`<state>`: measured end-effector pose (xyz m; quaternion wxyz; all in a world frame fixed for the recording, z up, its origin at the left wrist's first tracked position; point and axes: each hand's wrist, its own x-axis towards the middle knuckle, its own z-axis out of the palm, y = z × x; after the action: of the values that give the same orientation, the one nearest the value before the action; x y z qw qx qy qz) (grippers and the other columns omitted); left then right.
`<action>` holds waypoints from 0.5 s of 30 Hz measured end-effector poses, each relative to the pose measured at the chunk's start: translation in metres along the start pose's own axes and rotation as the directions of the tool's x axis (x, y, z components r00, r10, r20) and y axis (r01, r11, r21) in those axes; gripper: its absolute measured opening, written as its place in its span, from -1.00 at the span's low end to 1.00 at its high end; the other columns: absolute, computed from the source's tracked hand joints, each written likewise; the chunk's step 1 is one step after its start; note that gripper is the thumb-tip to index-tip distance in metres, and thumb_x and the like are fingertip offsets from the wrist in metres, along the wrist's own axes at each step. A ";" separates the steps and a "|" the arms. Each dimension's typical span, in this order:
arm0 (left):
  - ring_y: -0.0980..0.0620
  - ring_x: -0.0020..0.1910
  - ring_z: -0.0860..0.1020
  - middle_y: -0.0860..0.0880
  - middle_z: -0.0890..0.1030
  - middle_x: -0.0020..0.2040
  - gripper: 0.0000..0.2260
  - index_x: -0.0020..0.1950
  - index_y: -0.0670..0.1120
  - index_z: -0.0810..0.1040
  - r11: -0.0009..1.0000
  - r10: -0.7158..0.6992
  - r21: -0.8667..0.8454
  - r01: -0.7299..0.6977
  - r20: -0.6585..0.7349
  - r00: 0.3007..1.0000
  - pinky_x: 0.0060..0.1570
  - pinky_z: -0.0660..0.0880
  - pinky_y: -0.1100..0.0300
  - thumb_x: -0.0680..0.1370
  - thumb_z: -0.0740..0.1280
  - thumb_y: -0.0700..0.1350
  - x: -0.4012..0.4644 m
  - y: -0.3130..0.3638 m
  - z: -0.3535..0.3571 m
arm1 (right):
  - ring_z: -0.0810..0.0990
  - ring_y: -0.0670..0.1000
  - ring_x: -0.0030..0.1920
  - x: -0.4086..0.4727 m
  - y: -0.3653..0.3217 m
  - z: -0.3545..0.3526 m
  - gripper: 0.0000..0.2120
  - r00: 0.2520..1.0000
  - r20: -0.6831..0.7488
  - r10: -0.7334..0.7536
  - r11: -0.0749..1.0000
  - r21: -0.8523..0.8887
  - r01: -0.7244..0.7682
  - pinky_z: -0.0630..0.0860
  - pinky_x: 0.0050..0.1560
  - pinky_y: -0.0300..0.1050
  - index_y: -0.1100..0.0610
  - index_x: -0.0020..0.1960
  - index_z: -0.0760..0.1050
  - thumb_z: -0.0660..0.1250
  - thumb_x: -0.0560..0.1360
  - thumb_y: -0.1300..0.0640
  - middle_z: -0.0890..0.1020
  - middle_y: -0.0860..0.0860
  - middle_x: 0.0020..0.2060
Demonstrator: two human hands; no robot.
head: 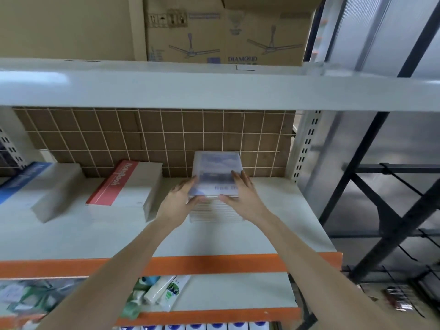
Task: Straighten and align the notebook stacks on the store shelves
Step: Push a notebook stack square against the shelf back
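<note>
A stack of blue-and-white covered notebooks [215, 167] stands on the white shelf [238, 239], towards its right, against the wire grid back. My left hand [179, 198] grips the stack's left front corner, thumb on the front edge. My right hand [242, 192] grips its right front corner, fingers laid over the top cover. A red-covered notebook stack [123, 184] sits skewed at mid-shelf. Another stack with a blue cover [28, 184] lies skewed at the far left. The image is motion-blurred.
An upper shelf [214, 86] overhangs, carrying cardboard fan boxes [226, 32]. An orange front rail [214, 264] edges the notebook shelf. Below it lie tubes and packets [164, 291]. A perforated upright [307, 144] and dark metal racking [392, 198] stand at the right.
</note>
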<state>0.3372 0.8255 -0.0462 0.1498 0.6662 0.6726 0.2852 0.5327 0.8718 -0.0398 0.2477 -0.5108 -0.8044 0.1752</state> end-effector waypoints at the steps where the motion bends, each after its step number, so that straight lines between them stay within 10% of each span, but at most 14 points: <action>1: -0.08 0.33 0.40 -0.05 0.44 0.37 -0.47 0.49 0.04 0.23 0.999 -0.017 -0.049 0.016 -0.031 0.999 0.26 0.39 0.00 0.55 0.29 0.07 0.000 0.000 0.000 | 0.15 0.10 0.49 -0.004 0.002 -0.002 -0.31 0.999 -0.035 0.039 0.991 0.131 -0.034 0.15 0.42 -0.12 0.19 0.51 0.13 0.34 0.52 -0.03 0.22 0.10 0.48; 7: -0.02 0.23 0.51 -0.04 0.55 0.27 -0.44 0.43 -0.04 0.37 0.956 -0.108 -0.288 0.061 -0.151 0.983 0.12 0.35 0.30 0.46 0.40 0.04 -0.006 0.000 0.005 | 0.51 -0.10 0.08 -0.012 0.014 -0.004 -0.57 0.980 -0.085 0.180 0.880 0.459 -0.122 0.34 -0.12 -0.46 0.08 0.30 0.42 0.41 0.48 0.06 0.56 -0.10 0.08; 15: -0.03 0.33 0.43 -0.03 0.50 0.32 -0.47 0.40 -0.01 0.40 0.928 -0.131 -0.362 0.091 -0.086 0.988 0.24 0.33 0.18 0.46 0.42 -0.01 -0.002 -0.007 0.001 | 0.47 -0.04 0.23 -0.007 0.025 -0.008 -0.44 0.977 -0.025 0.210 0.848 0.502 -0.169 0.36 0.19 -0.24 0.06 0.42 0.35 0.42 0.46 0.06 0.53 -0.05 0.25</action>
<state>0.3326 0.8242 -0.0516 0.2475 0.5722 0.6534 0.4295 0.5581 0.8757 -0.0478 0.3838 -0.5132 -0.6673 0.3796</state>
